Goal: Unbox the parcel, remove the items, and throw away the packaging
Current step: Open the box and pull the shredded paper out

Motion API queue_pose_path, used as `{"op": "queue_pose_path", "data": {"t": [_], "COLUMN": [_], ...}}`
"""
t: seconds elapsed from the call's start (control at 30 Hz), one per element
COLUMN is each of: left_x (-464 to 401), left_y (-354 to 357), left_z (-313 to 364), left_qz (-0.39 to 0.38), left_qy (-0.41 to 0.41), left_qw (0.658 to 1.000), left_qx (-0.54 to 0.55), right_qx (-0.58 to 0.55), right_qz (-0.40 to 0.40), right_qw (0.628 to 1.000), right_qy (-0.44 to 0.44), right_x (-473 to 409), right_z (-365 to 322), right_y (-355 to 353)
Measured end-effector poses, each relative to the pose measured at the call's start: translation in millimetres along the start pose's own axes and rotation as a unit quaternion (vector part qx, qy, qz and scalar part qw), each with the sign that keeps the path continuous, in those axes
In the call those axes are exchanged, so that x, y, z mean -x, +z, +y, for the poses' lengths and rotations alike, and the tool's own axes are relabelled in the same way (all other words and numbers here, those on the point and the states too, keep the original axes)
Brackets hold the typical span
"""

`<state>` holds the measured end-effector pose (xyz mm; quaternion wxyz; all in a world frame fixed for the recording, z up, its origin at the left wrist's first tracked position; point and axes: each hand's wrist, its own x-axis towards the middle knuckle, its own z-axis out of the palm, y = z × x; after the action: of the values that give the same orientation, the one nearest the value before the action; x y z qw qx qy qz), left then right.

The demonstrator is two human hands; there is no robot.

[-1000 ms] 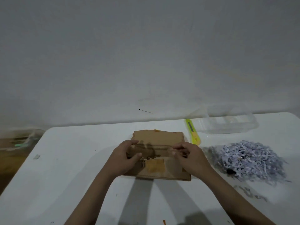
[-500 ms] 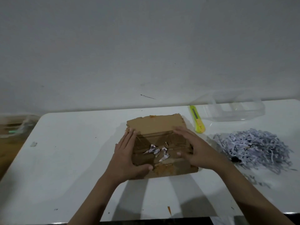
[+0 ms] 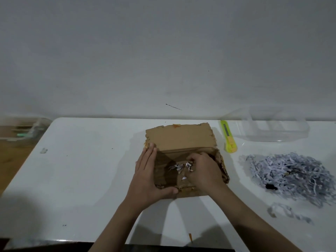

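Note:
A brown cardboard box (image 3: 179, 139) lies open on the white table (image 3: 87, 170), its far flap folded back. My left hand (image 3: 148, 176) rests flat along the box's left side, fingers straight, thumb across the near edge. Inside the box, my right hand (image 3: 202, 170) has its fingers curled into a few scraps of shredded paper (image 3: 179, 166) on the box floor. Whether the fingers hold the scraps is hidden.
A big heap of grey-white shredded paper (image 3: 291, 177) lies to the right of the box. A yellow utility knife (image 3: 228, 136) lies beside the box's far right corner. A clear plastic container (image 3: 272, 129) stands at the back right. The wall runs close behind.
The right hand has moved from the box's right edge into the box and curled over the paper scraps. The left hand stays on the left side. The camera has tilted slightly.

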<state>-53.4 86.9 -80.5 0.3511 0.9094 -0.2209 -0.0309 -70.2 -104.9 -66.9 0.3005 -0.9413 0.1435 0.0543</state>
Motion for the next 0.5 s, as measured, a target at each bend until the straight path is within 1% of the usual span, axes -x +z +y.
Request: {"op": "queue_pose_path", "data": {"t": [0.1, 0.33, 0.5], "left_x": [-1, 0, -1], "left_y": [1, 4, 5], "left_z": [1, -2, 0], "left_qz": [0.001, 0.002, 0.011], "left_qy": [-0.004, -0.001, -0.004], "left_qw": [1.000, 1.000, 1.000], "left_qx": [0.005, -0.010, -0.018], "right_qx": [-0.001, -0.003, -0.064], "right_qz": [-0.016, 0.002, -0.026], "right_qw": [1.000, 1.000, 0.998], "right_qy": [0.014, 0.000, -0.003], "right_x": [-6, -13, -19], "right_z": [-9, -12, -10], "right_y": [7, 21, 24]}}
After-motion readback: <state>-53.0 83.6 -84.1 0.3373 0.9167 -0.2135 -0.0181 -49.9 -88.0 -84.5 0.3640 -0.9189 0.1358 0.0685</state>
